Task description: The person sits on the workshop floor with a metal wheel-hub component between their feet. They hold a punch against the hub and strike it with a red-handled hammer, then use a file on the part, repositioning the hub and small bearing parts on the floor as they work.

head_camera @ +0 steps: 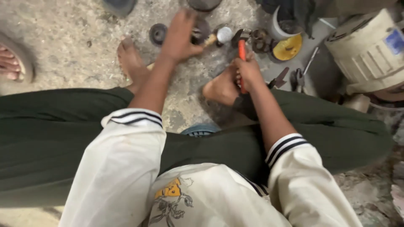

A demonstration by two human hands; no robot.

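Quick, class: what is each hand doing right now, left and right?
Left hand: closed on a small wooden-handled tool.
Right hand: closed around the orange-handled hammer.

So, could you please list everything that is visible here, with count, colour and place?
hammer: 1, orange handle, dark head, in right hand
black disc: 1, on floor, left of left hand
yellow disc: 1, on floor, upper right
motor housing: 1, cream, far right
pliers: 1, dark, on floor by right foot
another person's foot: 1, in sandal, far left
floor: grey concrete
feet: 2, bare
left hand: over small parts
right hand: grips hammer
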